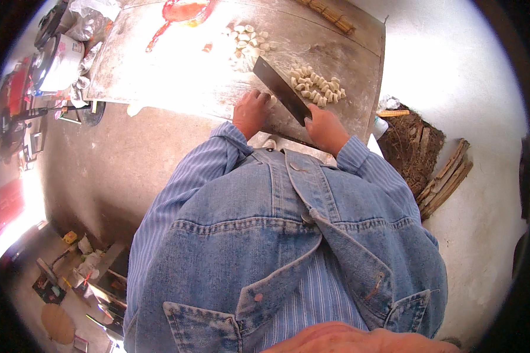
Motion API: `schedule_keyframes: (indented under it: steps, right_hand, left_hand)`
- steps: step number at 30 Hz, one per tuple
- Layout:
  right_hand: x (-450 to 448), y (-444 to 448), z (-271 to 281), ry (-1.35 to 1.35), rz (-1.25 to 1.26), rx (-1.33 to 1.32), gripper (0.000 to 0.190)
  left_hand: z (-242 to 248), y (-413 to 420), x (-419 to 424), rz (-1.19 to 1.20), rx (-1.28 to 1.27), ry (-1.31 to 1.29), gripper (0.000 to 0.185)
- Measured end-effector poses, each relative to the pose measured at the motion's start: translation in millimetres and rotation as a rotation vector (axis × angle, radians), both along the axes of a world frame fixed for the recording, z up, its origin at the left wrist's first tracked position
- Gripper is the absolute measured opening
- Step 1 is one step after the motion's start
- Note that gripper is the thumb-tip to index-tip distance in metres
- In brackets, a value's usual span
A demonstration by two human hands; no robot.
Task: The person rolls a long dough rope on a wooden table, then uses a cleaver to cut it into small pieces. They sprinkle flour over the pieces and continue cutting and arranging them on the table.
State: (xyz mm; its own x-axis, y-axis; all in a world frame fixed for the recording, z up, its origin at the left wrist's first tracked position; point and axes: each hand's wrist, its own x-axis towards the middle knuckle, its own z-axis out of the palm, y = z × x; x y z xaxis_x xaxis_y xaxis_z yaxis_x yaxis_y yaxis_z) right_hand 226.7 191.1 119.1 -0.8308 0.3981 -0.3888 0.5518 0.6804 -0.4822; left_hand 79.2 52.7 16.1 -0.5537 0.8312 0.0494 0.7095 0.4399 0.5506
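Note:
A cleaver with a broad dark blade (282, 90) slants across the near part of the floured board (353, 57). Its handle is in the grip of my right hand (327, 128). On the left of the blade, my left hand (251, 112) rests curled at the board's near edge. A pale bit of dough (272, 101) shows at its fingertips; the fingers hide the rest of what they hold. Just right of the blade lies a group of small cut dough pieces (318, 86). Beyond the blade tip sits another cluster of dough pieces (247, 40), partly washed out by glare.
A red-handled pan or ladle (185, 12) lies at the board's far left. The far right holds a bundle of straw-coloured sticks (329, 15). A white pot-like appliance (64, 61) stands off to the left. Split firewood (444, 176) is on the floor at right.

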Motion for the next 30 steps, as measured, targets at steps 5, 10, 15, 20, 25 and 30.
schedule_keyframes:
  steps: [5,10,15,20,25,30]
  right_hand:
    - [5,-1,5,-0.045,0.049,-0.027,0.023]
    - [5,-2,-5,-0.118,0.088,0.032,0.023]
    - [1,-2,-33,-0.097,0.055,-0.018,0.027]
    - [4,5,-35,-0.048,-0.093,0.010,0.035]
    - [-4,8,-4,0.018,-0.090,0.035,0.037]
    - [-9,5,0,-0.011,-0.003,0.020,0.033]
  left_hand:
    - [-4,0,3,-0.027,0.014,0.034,0.023]
    - [0,-3,4,-0.066,0.035,0.095,0.026]
    - [-3,-7,4,-0.057,0.054,0.034,0.030]
    - [0,0,0,0.004,0.040,-0.016,0.026]
    - [-1,8,-18,0.071,0.055,-0.013,0.024]
    - [-5,10,-20,0.083,0.020,-0.029,0.024]
